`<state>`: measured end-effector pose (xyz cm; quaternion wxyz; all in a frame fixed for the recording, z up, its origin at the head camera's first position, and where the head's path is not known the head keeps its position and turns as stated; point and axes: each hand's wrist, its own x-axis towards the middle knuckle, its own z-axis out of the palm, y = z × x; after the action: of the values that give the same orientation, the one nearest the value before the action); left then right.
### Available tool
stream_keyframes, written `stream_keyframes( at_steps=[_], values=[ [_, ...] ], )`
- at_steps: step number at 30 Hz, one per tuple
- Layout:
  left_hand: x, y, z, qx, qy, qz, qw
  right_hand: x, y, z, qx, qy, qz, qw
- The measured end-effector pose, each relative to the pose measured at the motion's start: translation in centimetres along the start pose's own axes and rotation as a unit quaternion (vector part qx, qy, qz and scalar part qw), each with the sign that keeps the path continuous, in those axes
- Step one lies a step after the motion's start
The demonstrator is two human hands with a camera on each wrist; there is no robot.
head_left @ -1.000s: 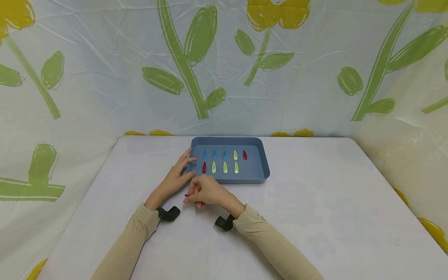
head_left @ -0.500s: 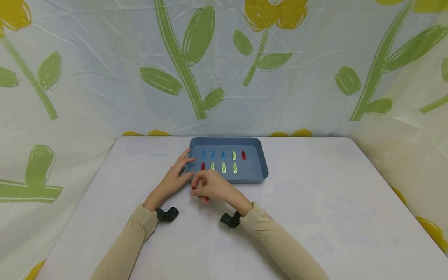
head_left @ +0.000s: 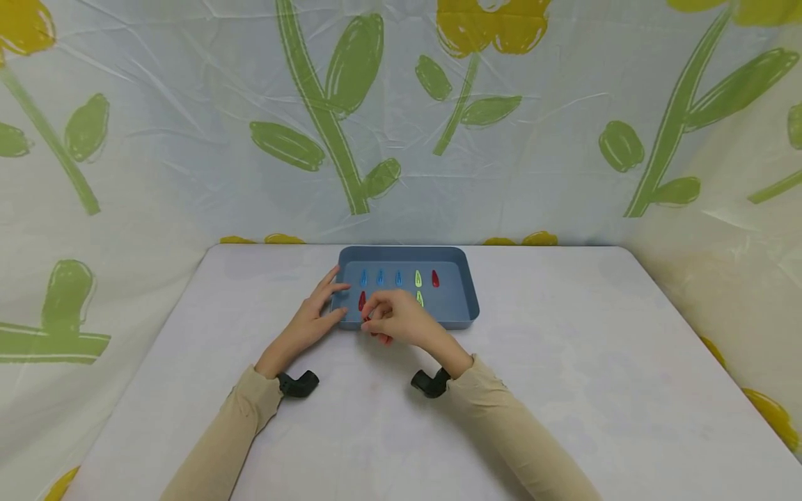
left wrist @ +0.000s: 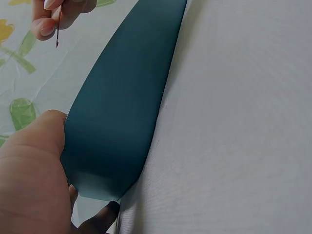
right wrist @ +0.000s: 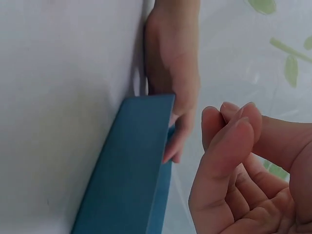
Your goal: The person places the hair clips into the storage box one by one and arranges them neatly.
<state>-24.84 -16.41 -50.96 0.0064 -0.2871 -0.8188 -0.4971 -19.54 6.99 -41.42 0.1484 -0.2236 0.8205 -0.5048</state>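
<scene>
A blue-grey tray (head_left: 452, 296) holds rows of snap hair clips. In the back row lie blue clips (head_left: 380, 277), a yellow-green clip (head_left: 418, 278) and a red clip (head_left: 435, 278). Another red clip (head_left: 361, 300) and a yellow-green clip (head_left: 420, 299) show in the front row; my right hand hides the part between them. Over the tray's front edge, my right hand (head_left: 404, 321) pinches a red hair clip (left wrist: 58, 29) between thumb and fingertips, seen edge-on in the left wrist view. My left hand (head_left: 308, 324) rests at the tray's left end, fingers extended and spread.
The tray stands near the back edge of a white-covered table (head_left: 564, 362). Behind and beside the table hangs a flower-print sheet (head_left: 532, 160). A black wrist mount (head_left: 299, 384) juts from the left wrist and another mount (head_left: 431, 383) from the right.
My right hand, pinching the red clip, has moved right and away from me, from the table before the tray to over its front edge. The left hand stays at the tray.
</scene>
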Motion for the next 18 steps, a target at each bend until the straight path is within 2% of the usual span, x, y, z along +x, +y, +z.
stream_keyframes(
  at_steps=[4,9,11,18],
  values=[
    [-0.1,0.5,-0.1,-0.005,0.001,0.002,1.0,-0.2,0.1,-0.8,-0.003,0.017,-0.01,0.9998],
    [-0.3,3.6,-0.5,-0.001,-0.004,-0.011,0.9999,-0.3,0.4,-1.5,-0.007,0.033,-0.009,0.9994],
    [-0.4,4.4,-0.7,0.004,-0.006,-0.014,0.9999,-0.4,0.4,-1.7,-0.006,0.037,-0.002,0.9993],
    [-0.4,4.6,-0.7,0.002,-0.002,-0.009,1.0,-1.0,0.6,-2.7,0.005,0.052,0.011,0.9986]
  ],
)
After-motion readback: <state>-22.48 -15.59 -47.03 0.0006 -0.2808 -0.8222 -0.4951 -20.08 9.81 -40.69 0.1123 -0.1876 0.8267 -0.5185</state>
